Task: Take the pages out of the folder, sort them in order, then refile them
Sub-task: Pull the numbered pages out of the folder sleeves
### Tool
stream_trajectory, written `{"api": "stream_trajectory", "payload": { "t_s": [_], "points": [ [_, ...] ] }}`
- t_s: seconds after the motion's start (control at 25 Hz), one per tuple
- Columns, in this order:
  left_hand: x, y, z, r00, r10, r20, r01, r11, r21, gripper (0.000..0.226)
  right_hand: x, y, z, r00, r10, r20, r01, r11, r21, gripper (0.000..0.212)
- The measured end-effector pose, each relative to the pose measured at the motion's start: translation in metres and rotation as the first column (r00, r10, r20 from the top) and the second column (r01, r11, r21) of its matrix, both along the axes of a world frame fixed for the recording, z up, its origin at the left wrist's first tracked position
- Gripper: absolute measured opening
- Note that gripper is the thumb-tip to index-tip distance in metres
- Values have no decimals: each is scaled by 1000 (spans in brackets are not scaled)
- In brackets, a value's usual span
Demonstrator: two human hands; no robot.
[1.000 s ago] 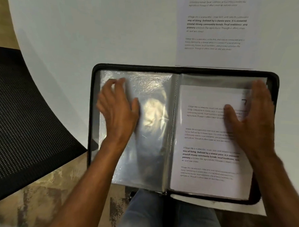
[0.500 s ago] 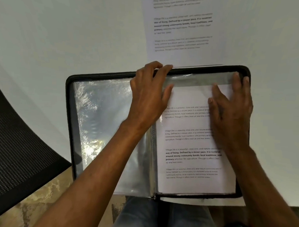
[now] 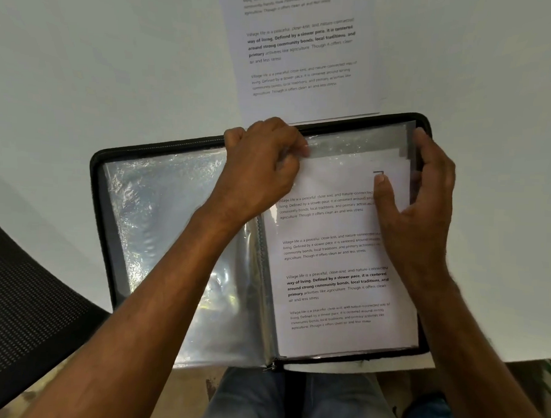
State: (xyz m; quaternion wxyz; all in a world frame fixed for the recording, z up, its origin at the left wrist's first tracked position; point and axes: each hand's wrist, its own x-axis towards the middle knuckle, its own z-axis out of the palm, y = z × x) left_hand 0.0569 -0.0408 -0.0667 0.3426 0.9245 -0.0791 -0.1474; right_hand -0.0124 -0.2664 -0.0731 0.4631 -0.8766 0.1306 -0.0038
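A black zip folder (image 3: 163, 148) lies open at the table's near edge. Its left half shows empty clear sleeves (image 3: 172, 236). The right half holds a printed page (image 3: 337, 274) in a plastic sleeve (image 3: 359, 139), with a handwritten mark near the page's top right corner. My left hand (image 3: 263, 170) is curled at the page's top left corner and pinches it at the sleeve's opening. My right hand (image 3: 419, 208) grips the sleeve's right edge, thumb pressed on the page just below the mark. A loose printed page (image 3: 300, 52) lies on the table beyond the folder.
The white table (image 3: 116, 59) spreads out on all sides of the folder. A black mesh chair (image 3: 26, 324) stands at the left. Another white sheet (image 3: 355, 367) sticks out under the folder's near edge. My legs in jeans (image 3: 291, 405) are below it.
My left hand left the empty sleeves, crossed to the top of the right page and curled onto its corner. My right hand slid from flat on the page to the sleeve's right edge.
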Motion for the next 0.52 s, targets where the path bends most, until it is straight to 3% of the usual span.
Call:
{"api": "stream_trajectory", "payload": {
  "t_s": [0.2, 0.52],
  "points": [
    [14, 15, 2, 998, -64, -18, 63, 996, -58, 42, 6, 0, 3, 981, -173, -87, 188, 958, 215, 41],
    [42, 2, 11, 952, -193, -238, 201, 979, 11, 20, 6, 5, 6, 977, -207, -59, 215, 935, 284, 30]
  ]
}}
